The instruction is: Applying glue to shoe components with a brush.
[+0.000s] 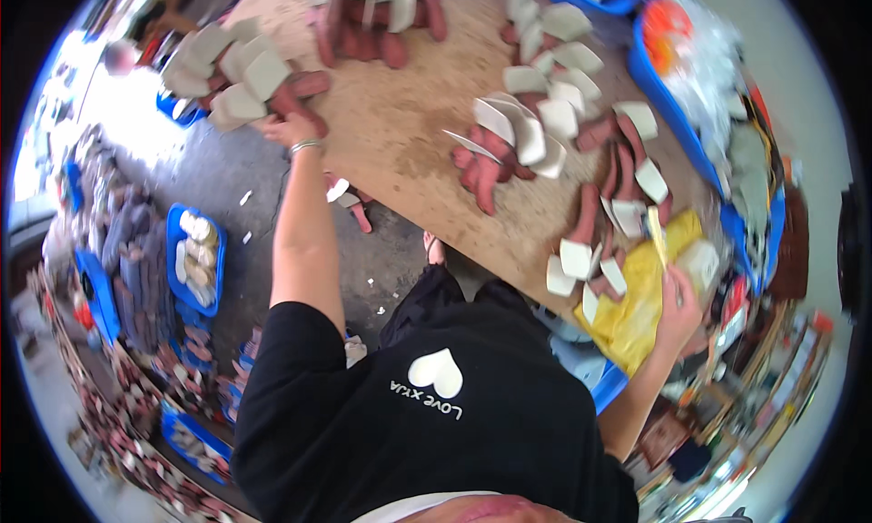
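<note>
My left hand point(289, 131) reaches to the table's left edge, its fingers closed around a reddish-brown slipper sole point(307, 114) at the near side of a pile. White flaps point(243, 64) on that pile stand up and overlap. On the right, my right hand point(679, 307) grips a slim pale yellow stick point(656, 237), pointing away from me; whether it ends in bristles I cannot tell. It hovers over a yellow plastic bag point(627, 319), beside more soles with white flaps point(627, 216). Another cluster of flapped soles point(495, 151) lies mid-table.
The wooden table point(391, 123) carries further piles along its far side point(372, 24) and right side point(554, 60). A blue bin point(668, 96) with clear plastic stands against its right edge. Down on the floor at left are a blue basket point(193, 260) and stacked soles point(127, 432).
</note>
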Available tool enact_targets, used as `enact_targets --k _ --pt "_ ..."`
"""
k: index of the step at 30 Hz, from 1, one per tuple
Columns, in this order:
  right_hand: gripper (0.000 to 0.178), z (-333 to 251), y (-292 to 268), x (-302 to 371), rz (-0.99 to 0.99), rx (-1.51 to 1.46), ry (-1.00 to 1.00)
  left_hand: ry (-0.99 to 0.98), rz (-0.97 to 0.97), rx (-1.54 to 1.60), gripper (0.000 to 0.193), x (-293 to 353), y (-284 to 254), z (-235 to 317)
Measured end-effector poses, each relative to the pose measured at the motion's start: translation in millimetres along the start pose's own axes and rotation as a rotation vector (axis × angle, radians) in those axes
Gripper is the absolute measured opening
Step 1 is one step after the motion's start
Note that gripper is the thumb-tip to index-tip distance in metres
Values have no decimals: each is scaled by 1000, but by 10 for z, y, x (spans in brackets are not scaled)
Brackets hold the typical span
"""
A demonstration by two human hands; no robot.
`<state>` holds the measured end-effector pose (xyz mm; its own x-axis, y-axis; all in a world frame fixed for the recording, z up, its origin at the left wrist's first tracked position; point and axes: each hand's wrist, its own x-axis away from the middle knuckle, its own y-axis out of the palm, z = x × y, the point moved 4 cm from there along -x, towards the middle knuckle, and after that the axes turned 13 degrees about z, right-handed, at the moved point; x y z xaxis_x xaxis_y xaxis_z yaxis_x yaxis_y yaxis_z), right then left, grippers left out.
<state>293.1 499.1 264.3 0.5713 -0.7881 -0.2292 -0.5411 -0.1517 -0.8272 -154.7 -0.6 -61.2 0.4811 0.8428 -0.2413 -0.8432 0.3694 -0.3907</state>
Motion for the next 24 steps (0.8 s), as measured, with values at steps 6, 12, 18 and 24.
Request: enact_targets --k 6,12,18,24 --pt "20 549 -203 -71 193 -159 200 451 33 -346 36 -377 -31 -213" --pt "20 1137 -522 35 378 -359 365 276 -674 623 16 2372 -1441 2005" --pt "21 1813 -662 275 367 -380 488 1015 -1491 672 28 5016 -1174 2763" --pt "21 2837 -1085 932 439 -278 675 1852 -1185 17 45 6337 151 2447"
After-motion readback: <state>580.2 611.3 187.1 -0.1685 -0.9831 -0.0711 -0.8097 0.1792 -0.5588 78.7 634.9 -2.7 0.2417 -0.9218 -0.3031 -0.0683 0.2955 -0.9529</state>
